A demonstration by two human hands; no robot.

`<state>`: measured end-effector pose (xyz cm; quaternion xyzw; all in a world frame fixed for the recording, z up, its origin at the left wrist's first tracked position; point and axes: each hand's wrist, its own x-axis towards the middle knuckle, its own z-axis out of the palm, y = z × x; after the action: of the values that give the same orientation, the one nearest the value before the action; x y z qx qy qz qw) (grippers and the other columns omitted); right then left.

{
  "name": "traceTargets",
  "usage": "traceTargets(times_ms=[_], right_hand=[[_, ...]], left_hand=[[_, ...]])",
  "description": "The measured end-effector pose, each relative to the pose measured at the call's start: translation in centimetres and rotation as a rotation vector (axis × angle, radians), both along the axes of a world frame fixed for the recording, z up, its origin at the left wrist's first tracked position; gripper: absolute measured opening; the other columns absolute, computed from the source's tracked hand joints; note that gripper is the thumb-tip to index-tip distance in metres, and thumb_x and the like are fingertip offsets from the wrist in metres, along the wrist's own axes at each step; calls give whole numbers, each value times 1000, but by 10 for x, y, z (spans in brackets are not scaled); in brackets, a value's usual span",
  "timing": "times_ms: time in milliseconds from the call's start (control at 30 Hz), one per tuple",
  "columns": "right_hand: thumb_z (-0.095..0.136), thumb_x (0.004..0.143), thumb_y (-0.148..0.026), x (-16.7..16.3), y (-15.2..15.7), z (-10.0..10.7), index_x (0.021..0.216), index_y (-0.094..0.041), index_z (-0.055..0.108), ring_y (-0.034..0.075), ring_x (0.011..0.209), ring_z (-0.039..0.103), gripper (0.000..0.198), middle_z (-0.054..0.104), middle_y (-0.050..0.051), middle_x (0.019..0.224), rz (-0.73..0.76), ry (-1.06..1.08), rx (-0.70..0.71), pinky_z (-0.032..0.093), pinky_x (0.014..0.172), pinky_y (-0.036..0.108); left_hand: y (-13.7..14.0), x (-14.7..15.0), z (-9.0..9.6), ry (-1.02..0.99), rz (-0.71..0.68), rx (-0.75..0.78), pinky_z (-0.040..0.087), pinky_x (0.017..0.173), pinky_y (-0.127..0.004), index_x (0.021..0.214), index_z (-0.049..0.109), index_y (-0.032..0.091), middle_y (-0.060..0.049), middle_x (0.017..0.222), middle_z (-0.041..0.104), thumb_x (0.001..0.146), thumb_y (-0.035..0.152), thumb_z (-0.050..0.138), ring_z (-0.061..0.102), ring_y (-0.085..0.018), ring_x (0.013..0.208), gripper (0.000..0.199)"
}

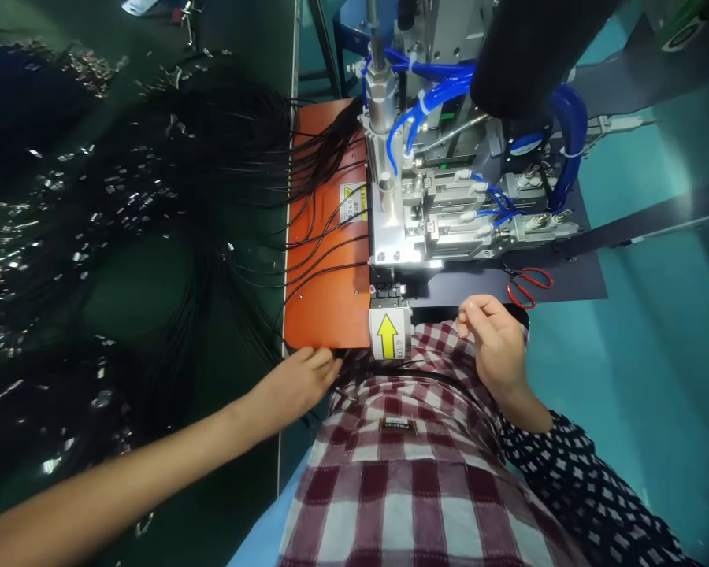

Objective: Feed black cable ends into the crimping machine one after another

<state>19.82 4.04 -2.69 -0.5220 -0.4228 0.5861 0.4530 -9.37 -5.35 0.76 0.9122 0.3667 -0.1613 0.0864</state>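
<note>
My left hand point(304, 382) is at the front edge of the orange plate point(324, 311), its fingers closed on what looks like a thin black cable point(425, 373) that crosses my lap. My right hand point(496, 346) is raised before the machine's dark base plate, thumb and fingers pinched together. Whatever is between those fingertips is hidden. Between my hands sits a white block with a yellow arrow point(388, 337). Several black cables point(331, 264) lie across the orange plate, with their ends at the metal machine point(390, 228).
Large bundles of black cables point(230, 134) with shiny metal ends cover the dark table point(135, 291) on the left. Red-handled scissors point(528, 283) lie on the dark base plate point(588, 276). Blue air hoses point(569, 150) loop over the machine, and a black cylinder point(525, 55) overhangs it.
</note>
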Motion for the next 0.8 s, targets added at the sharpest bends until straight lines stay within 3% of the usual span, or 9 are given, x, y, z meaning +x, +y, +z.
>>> traceTargets(times_ms=[67, 133, 267, 367, 467, 567, 700, 733, 800], right_hand=[[59, 91, -32, -1, -6, 9, 79, -20, 59, 10, 57, 48, 16, 51, -4, 64, 93, -48, 19, 40, 58, 23], [57, 92, -33, -1, -12, 16, 84, -21, 60, 11, 58, 50, 15, 53, -3, 65, 195, -101, 46, 42, 59, 24], [39, 99, -47, 8, -21, 26, 118, -21, 59, 17, 82, 62, 38, 65, 6, 93, 465, -66, 152, 50, 79, 33], [38, 99, -49, 17, -21, 34, 124, -21, 57, 17, 84, 65, 42, 67, 8, 104, 686, -35, 90, 52, 77, 32], [43, 99, -32, 22, -20, 43, 114, -21, 61, 12, 66, 64, 26, 70, 2, 84, 805, -162, -5, 50, 63, 25], [45, 97, -21, 15, -23, 50, 113, -21, 61, 14, 71, 66, 22, 72, 0, 80, 847, -335, 107, 49, 69, 26], [51, 95, -20, -2, -25, 54, 110, -20, 61, 18, 90, 67, 18, 72, 4, 98, 839, -488, 270, 47, 79, 30], [51, 95, -21, -4, -24, 54, 110, -20, 61, 18, 88, 67, 18, 73, 4, 96, 838, -498, 268, 47, 77, 29], [50, 96, -23, -4, -20, 53, 109, -20, 61, 16, 82, 67, 17, 73, 2, 90, 826, -513, 261, 46, 74, 27]], left_hand=[[-3, -1, 0, -8, -6, 14, 42, 69, -34, 106, 66, 9, -12, 87, 67, 85, 2, 46, 58, -23, 85, 30], [0, -8, 8, -170, 54, 30, 42, 71, -33, 103, 66, 12, -9, 87, 68, 90, 7, 43, 58, -21, 82, 27], [4, -26, 28, -508, 268, 194, 41, 81, -35, 122, 57, 17, -7, 99, 70, 93, 12, 48, 59, -22, 93, 32], [3, -27, 29, -506, 324, 294, 41, 80, -36, 123, 57, 20, -5, 95, 72, 90, 12, 55, 61, -21, 90, 34], [3, -8, 26, -415, 330, 333, 40, 82, -39, 121, 58, 20, -4, 92, 73, 90, 14, 56, 63, -23, 88, 32], [5, 31, 27, -390, 382, 153, 43, 77, -38, 129, 52, 18, -6, 92, 71, 93, 23, 52, 64, -24, 84, 37], [10, 71, 27, -561, 514, -368, 47, 61, -25, 129, 46, 19, -2, 91, 71, 99, 30, 39, 67, -15, 73, 33], [11, 73, 25, -585, 555, -407, 47, 60, -23, 123, 50, 21, 0, 90, 70, 100, 29, 35, 67, -13, 71, 28], [11, 66, 21, -621, 611, -342, 47, 64, -23, 115, 55, 23, 0, 92, 70, 101, 29, 34, 67, -13, 74, 26]])
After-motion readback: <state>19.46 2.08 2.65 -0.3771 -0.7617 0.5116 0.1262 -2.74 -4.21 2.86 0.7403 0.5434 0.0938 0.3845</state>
